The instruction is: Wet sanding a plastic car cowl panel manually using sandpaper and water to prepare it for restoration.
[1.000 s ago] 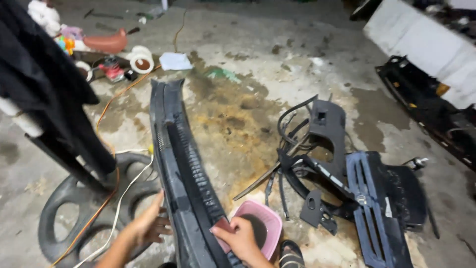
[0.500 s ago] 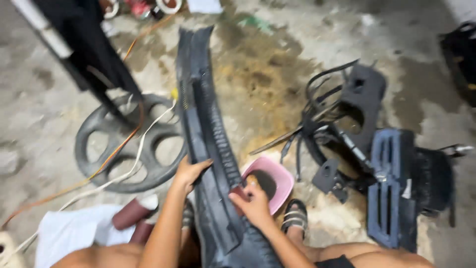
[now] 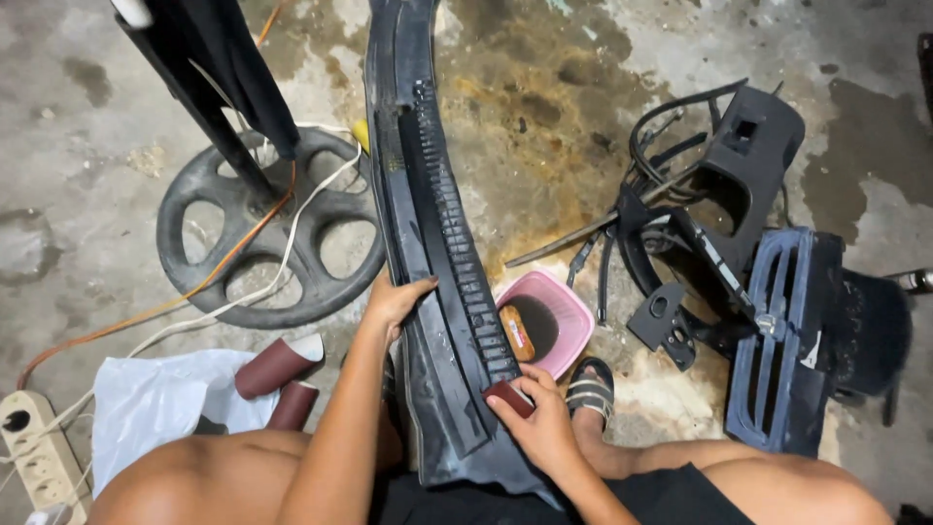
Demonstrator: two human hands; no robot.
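Right hand (image 3: 539, 428) pinches a small folded piece of reddish-brown abrasive paper (image 3: 509, 397), pressed flat on the near end of the long black plastic trim panel (image 3: 437, 243). Left hand (image 3: 394, 299) is curled over the panel's left edge, thumb on top, steadying it.

The panel lies lengthwise away from the person, near end on the lap, far end out over the stained concrete floor (image 3: 544, 126).

Risks as I read them:
- Only one hand steadies it near one end. A hard stroke could make the long panel pivot or slide off the lap.
- The slatted grille strip (image 3: 457, 243) runs just beside the paper. Thin ribs, so the paper edge could catch and snap or scuff one.
- Pink plastic tub (image 3: 544, 326) sits touching or just beside the panel's right edge, next to the sandalled foot (image 3: 590, 389). Can't tell what's inside; a shift could tip it.
- White and orange cables (image 3: 243, 282) cross the round black fan base (image 3: 267, 233) to the left, with a power strip (image 3: 34, 452) at the lower left edge. Snag hazard if the panel swings.

Abrasive-paper rolls (image 3: 282, 374) lie on a white plastic bag (image 3: 155, 408), within left reach. More black trim parts (image 3: 739, 253) are piled to the right, well apart.
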